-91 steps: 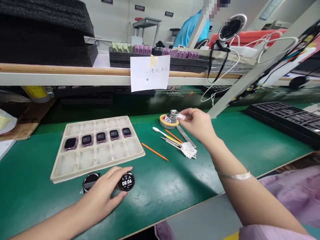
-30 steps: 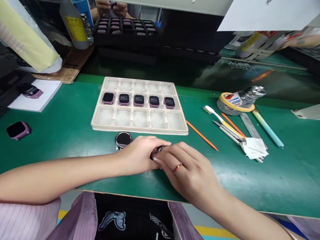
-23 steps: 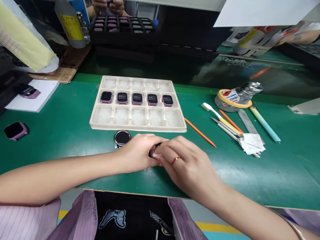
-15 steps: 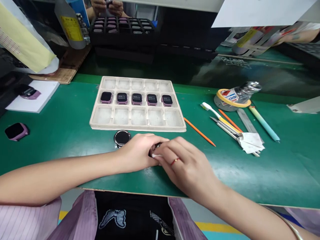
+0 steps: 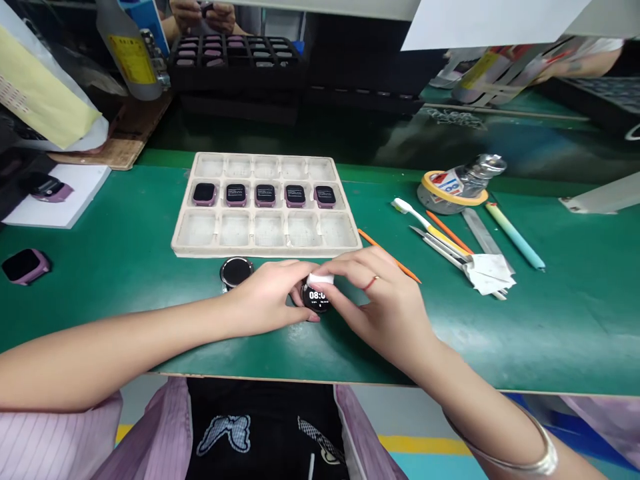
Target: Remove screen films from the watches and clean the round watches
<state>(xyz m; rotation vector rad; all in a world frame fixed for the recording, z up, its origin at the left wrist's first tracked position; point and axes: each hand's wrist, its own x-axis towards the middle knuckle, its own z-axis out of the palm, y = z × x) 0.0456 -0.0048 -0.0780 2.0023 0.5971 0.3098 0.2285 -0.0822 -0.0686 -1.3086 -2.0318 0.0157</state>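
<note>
Between my hands is a round smartwatch with its screen lit, showing "08:0" and small text. My left hand grips it from the left, thumb along the near side. In my right hand, thumb and fingers pinch a small white pad or folded cloth against the top of the watch face. A second round watch with a dark screen lies just beyond my left hand. Behind it sits a pale compartment tray with several square purple watches in its middle row.
On the right lie an orange stick, a toothbrush, a craft knife, white wipes and a tape roll. Purple watches lie at the left. Past the dark partition a co-worker's hands hold something small.
The watch has turned face up toward me, its lit screen now showing. My right hand has shifted the white piece onto the top of its face. The view has moved slightly.
</note>
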